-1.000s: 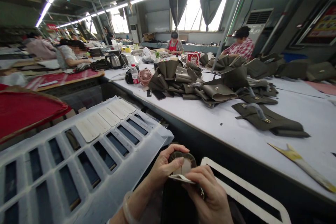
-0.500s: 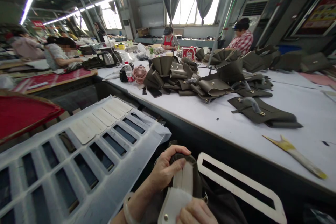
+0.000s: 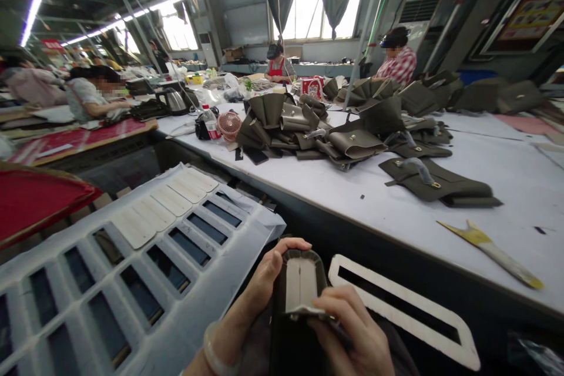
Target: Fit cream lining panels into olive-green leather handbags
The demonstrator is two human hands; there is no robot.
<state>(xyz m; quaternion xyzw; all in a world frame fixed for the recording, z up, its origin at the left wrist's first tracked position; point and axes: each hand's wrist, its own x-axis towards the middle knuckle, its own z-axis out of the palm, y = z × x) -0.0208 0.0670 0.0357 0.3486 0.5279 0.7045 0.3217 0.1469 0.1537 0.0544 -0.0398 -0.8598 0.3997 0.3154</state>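
Observation:
In the head view, a dark olive leather bag piece (image 3: 323,273) with a rounded, pleated end is at the bottom middle. My left hand (image 3: 263,279) is wrapped around its left side, fingers curled over the far end. A pale stiff panel (image 3: 301,285) with a lengthwise line down its middle lies within the dark rim. My right hand (image 3: 355,326) pinches the near edge of this panel, which bends up there. The lower part of the bag piece is in shadow. Just right of the hands sits a white oblong frame (image 3: 396,299) with a long slot.
A white slotted rack (image 3: 145,282) stands at left, with several pale panels (image 3: 176,195) on it. On the white table (image 3: 308,194) lie piled olive bag parts (image 3: 356,141), a pink fan (image 3: 230,125), a bottle (image 3: 211,123) and a yellow-headed tool (image 3: 491,249). Other people sit farther back.
My right hand has moved up and right, bending the pale panel's near edge upward. The left thumb has come off the panel to the side. The view has shifted slightly.

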